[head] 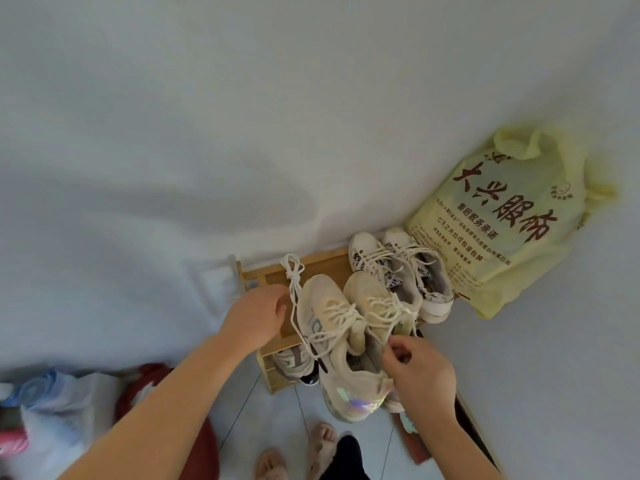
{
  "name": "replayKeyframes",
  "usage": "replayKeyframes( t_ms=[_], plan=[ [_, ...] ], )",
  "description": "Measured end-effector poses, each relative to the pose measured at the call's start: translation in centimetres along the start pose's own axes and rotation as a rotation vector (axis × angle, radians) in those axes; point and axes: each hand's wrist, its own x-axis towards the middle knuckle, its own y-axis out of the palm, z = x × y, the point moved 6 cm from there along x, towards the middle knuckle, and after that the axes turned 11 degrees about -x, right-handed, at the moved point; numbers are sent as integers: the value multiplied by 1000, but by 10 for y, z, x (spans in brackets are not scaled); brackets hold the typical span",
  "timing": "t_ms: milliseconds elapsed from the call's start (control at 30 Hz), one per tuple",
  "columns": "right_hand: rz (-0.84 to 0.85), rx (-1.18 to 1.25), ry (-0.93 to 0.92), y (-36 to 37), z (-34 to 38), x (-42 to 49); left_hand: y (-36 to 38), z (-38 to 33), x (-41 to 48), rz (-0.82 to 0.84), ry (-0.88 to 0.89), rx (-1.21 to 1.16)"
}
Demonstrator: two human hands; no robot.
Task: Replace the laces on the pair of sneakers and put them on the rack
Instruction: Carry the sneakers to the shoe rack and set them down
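Note:
Two cream sneakers with shiny heels sit side by side on the top of a wooden shoe rack (263,271): the left sneaker (329,327) and the right sneaker (377,306). Both are laced with white laces. My right hand (419,372) pinches the heel edge of the sneakers where they meet. My left hand (258,315) holds a knotted bundle of loose white laces (292,271) beside the left sneaker; the bundle lies partly on the rack and one strand trails down.
A second pair of white sneakers (412,271) stands on the rack behind, against a big yellow plastic bag (502,223). Another shoe (294,365) sits on a lower shelf. White walls meet at the corner. Bags and a red item lie at the lower left; slippered feet show below.

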Motion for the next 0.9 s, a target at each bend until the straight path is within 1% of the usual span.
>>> replayKeyframes(
  t_ms=[133,267,367,467,533,633,767,900],
  plan=[
    [37,-33,5,6,0,26,23,21,55,80,32,85],
    [25,-48,-23,10,6,41,60,46,96,282,94,373],
    [47,-32,-54,15,11,52,86,53,113,440,139,436],
    [69,-47,-81,19,11,61,99,61,120,523,172,502],
    [52,-50,-72,19,11,63,102,69,124,553,195,532],
    [53,-54,-46,22,13,68,99,74,129,551,219,508],
    [67,-47,-28,28,19,74,91,88,123,585,173,479],
    [93,-90,-50,40,31,83,81,102,110,545,175,527]
  ],
)
